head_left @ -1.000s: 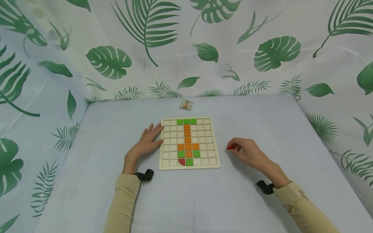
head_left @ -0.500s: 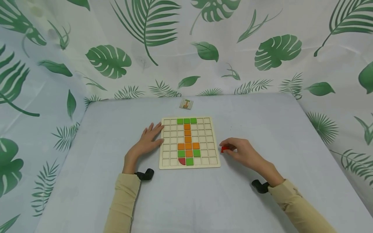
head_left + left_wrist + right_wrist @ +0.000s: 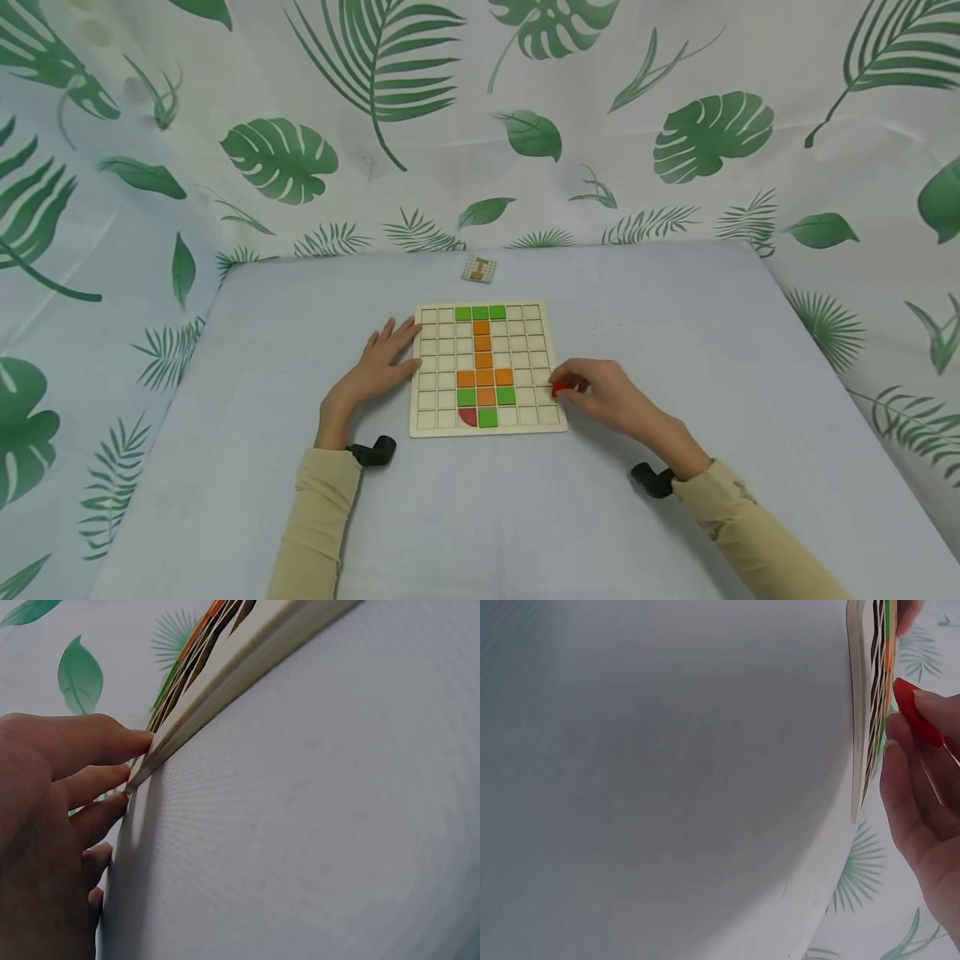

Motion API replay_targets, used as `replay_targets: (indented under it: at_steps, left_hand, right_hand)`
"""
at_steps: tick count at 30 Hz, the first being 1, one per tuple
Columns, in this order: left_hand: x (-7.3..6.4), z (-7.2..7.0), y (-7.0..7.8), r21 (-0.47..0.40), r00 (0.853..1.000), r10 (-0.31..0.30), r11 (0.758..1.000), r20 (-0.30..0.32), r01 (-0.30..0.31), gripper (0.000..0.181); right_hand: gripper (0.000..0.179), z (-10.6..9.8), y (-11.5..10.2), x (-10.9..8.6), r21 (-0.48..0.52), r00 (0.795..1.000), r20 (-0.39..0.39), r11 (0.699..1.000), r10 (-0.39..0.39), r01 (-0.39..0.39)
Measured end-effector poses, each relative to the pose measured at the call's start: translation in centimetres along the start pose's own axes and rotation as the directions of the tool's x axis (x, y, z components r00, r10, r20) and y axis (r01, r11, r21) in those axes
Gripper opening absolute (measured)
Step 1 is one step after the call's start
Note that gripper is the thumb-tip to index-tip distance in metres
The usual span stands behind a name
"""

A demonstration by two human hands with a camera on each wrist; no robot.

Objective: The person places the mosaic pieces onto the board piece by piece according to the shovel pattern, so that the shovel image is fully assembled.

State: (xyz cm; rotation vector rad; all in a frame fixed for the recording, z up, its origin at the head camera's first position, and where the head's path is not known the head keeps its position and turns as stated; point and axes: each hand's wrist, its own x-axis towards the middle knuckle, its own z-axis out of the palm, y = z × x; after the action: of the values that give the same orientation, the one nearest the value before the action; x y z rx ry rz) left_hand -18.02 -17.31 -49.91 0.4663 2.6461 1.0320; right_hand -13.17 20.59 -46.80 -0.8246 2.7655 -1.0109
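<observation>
A square wooden grid board (image 3: 442, 427) lies on the table, with green and orange square tiles set in its middle columns. One red quarter-round tile (image 3: 468, 417) sits in the bottom row beside a green tile (image 3: 487, 417). My left hand (image 3: 375, 367) rests flat at the board's left edge, fingers spread; the left wrist view shows its fingertips (image 3: 142, 741) touching the rim. Over the board's right edge, my right hand (image 3: 600, 392) pinches a red tile (image 3: 560, 389) between thumb and fingers. In the right wrist view that red tile (image 3: 918, 712) shows a curved edge.
Behind the board lies a small pattern card (image 3: 479, 269) with a similar grid picture. A pale cloth (image 3: 480, 517) covers the table. Leaf-printed curtains (image 3: 450, 167) stand around the back and sides.
My right hand has moved left with the red tile, from the bare cloth to over the board's right edge. The left hand and the board have stayed in place.
</observation>
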Motion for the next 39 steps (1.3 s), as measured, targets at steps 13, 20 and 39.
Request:
replay_targets:
  at_steps: [13, 20, 39]
  left_hand:
    - [0.1, 0.1, -0.2, 0.004, 1.0, 0.003, 1.0, 0.0, -0.003, 0.067]
    - [0.2, 0.2, -0.2, 0.01, 1.0, 0.002, 1.0, -0.005, -0.002, 0.067]
    - [0.0, 0.0, 0.0, -0.014, 1.0, 0.006, 1.0, 0.003, -0.006, 0.067]
  right_hand:
    - [0.019, 0.8, -1.0, 0.8, 0.048, 0.999, 0.044, 0.998, -0.031, 0.029]
    - [0.016, 1.1, -1.3, 1.2, 0.048, 0.997, 0.077, 0.998, -0.032, 0.028]
    - [0.012, 2.8, -2.7, 2.5, 0.161, 0.98, 0.179, 0.986, -0.083, 0.054]
